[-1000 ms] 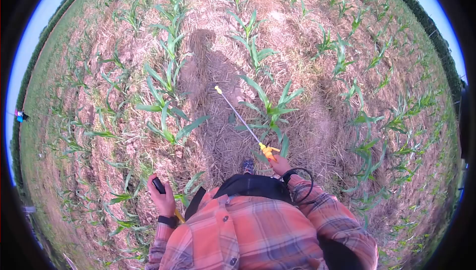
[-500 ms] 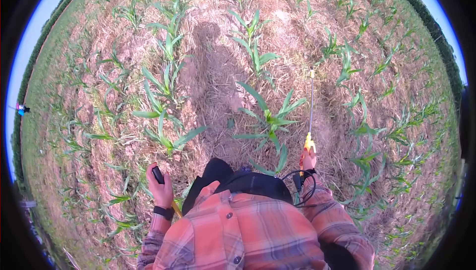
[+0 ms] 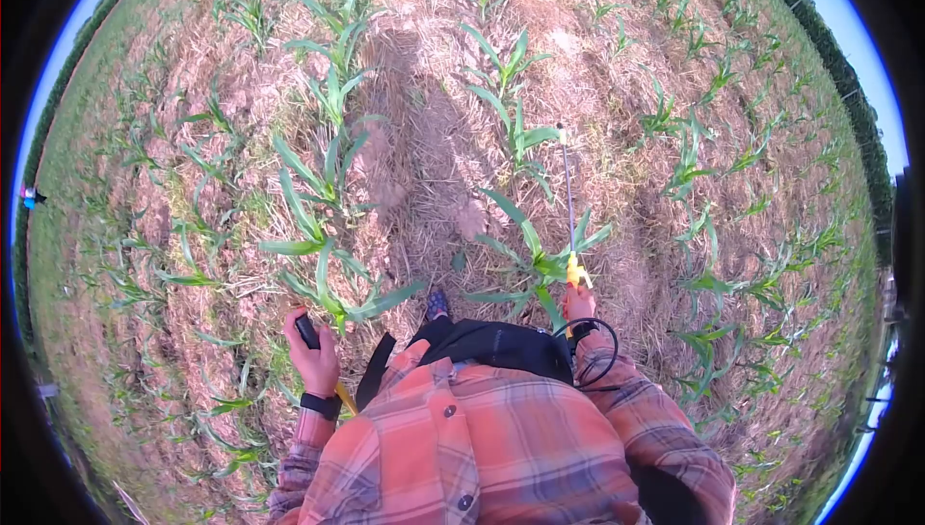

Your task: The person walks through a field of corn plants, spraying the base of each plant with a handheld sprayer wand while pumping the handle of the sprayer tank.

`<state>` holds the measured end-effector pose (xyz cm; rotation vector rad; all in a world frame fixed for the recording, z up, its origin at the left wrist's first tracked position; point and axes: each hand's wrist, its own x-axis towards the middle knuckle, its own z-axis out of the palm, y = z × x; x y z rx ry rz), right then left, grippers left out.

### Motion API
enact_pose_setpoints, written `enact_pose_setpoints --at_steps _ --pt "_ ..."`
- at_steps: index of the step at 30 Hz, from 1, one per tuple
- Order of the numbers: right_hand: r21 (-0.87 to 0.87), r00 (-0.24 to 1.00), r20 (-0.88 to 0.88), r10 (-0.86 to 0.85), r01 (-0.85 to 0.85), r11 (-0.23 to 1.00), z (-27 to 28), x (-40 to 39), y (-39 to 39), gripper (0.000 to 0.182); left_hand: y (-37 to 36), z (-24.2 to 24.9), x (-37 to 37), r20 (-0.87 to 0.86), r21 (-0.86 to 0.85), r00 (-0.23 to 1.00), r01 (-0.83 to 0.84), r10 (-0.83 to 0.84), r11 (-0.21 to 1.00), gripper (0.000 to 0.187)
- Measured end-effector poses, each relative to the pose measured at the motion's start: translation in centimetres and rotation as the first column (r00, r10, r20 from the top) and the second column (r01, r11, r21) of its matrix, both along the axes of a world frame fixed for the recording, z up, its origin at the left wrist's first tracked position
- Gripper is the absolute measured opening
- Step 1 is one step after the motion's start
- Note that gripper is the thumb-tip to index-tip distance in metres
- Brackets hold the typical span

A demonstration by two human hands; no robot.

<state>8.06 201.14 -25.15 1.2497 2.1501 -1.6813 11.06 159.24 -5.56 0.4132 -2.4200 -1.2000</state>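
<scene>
My right hand (image 3: 580, 303) is wrapped round the yellow handle of a spray wand (image 3: 568, 183). The wand's thin tube points forward, and its nozzle end is beside the leaves of a young corn plant (image 3: 518, 135). A black hose (image 3: 615, 352) loops round by my right wrist. On the other side, my left hand (image 3: 315, 356) closes on the black grip of a pump lever (image 3: 307, 332). Part of its yellow rod shows by my wrist. Another corn plant (image 3: 542, 265) stands just left of the wand's handle.
Rows of young corn (image 3: 332, 299) run forward on both sides of a straw-covered strip of soil (image 3: 424, 226). My shoe (image 3: 437, 302) shows on this strip. A distant person (image 3: 31, 197) is at the far left edge, and trees line the horizon.
The spray wand and my right hand have swung left, bringing the nozzle close to the corn leaves. My shoe has come into view, and the plants ahead have shifted slightly.
</scene>
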Motion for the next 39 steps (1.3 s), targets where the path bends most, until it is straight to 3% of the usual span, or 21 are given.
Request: enact_pose_setpoints --at_steps 3,5,8,9,11,12,13,15,17,20,23,27,30,32,35,36,38,39 --pt "-0.083 0.991 -0.069 0.115 -0.121 0.989 -1.0 -2.5 -3.2 0.024 -2.0 -0.4 -1.7 0.043 0.027 0.999 -0.020 0.019 0.999 0.037" --pt "-0.098 0.988 -0.024 0.155 -0.157 0.983 0.4 -4.0 -6.0 0.022 -3.4 -1.2 -2.6 0.026 0.026 0.999 -0.024 0.024 0.999 0.036" --pt "0.072 0.883 -0.087 0.461 -0.456 0.887 -1.3 -5.6 -8.3 0.019 -4.4 -1.0 -4.3 0.035 0.053 0.999 -0.015 0.013 0.999 0.036" --pt "0.075 0.885 -0.084 0.459 -0.454 0.888 -2.1 -5.8 -8.5 0.019 -4.6 -0.9 -4.7 0.067 0.074 0.998 -0.006 0.001 0.997 0.036" --pt "0.210 0.751 -0.084 0.655 -0.629 0.749 -0.5 -6.6 -10.4 0.023 -5.5 -1.9 -5.4 0.077 0.098 0.997 0.000 -0.008 0.995 0.036" --pt "0.234 0.688 0.000 0.725 -0.705 0.669 0.9 -7.1 -11.1 0.027 -5.8 -2.4 -5.5 0.084 0.119 0.996 0.003 -0.013 0.993 0.036" --pt "0.235 0.689 0.004 0.724 -0.705 0.670 2.1 -7.7 -11.7 0.027 -6.0 -2.7 -5.6 0.085 0.123 0.996 0.004 -0.014 0.992 0.036" --pt "0.269 0.528 0.002 0.850 -0.819 0.508 3.9 -8.8 -12.9 0.028 -6.4 -3.0 -5.8 0.105 0.244 0.994 -0.040 0.015 0.969 0.036" --pt "0.235 0.461 0.045 0.886 -0.867 0.439 4.4 -9.9 -13.6 0.027 -6.5 -2.9 -6.3 0.109 0.233 0.994 -0.047 0.022 0.971 0.036" --pt "0.203 0.248 0.062 0.967 -0.952 0.231 5.1 -11.5 -14.5 0.029 -6.3 -2.3 -7.1 0.099 0.228 0.994 -0.057 0.035 0.972 0.036" --pt "0.193 0.137 0.041 0.990 -0.973 0.127 2.3 -12.6 -14.2 0.028 -6.2 -1.9 -7.9 0.052 0.171 0.998 -0.056 0.047 0.984 0.036" --pt "0.184 0.223 -0.055 0.973 -0.956 0.230 0.6 -13.8 -13.3 0.027 -5.3 -0.7 -10.1 0.004 0.080 0.998 -0.056 0.056 0.995 0.037" --pt "0.206 0.349 -0.001 0.937 -0.917 0.342 1.0 -15.4 -12.1 0.026 -4.1 0.0 -12.4 -0.011 0.039 0.999 -0.038 0.038 0.999 0.037" --pt "0.293 0.539 -0.114 0.834 -0.784 0.547 1.9 -16.1 -10.8 0.023 -3.3 0.0 -13.9 -0.003 -0.008 1.000 -0.013 0.013 1.000 0.037" --pt "0.287 0.680 -0.153 0.717 -0.664 0.690 -0.4 -17.5 -8.2 0.023 -2.4 -0.7 -16.1 0.009 0.032 1.000 0.006 -0.006 0.999 0.037" --pt "0.115 0.752 -0.052 0.657 -0.649 0.752 0.7 -18.3 -7.3 0.024 -2.4 -1.5 -16.8 0.014 -0.007 1.000 0.015 -0.015 1.000 0.038" --pt "0.109 0.821 -0.096 0.563 -0.554 0.826 -2.3 -18.9 -5.2 0.023 -1.6 -1.7 -18.2 0.017 -0.049 0.999 0.033 -0.032 0.998 0.038" --pt "0.101 0.871 -0.136 0.471 -0.461 0.882 -2.3 -19.4 -4.4 0.023 -0.8 -1.3 -19.0 0.064 0.038 0.998 0.028 -0.030 0.999 0.038"
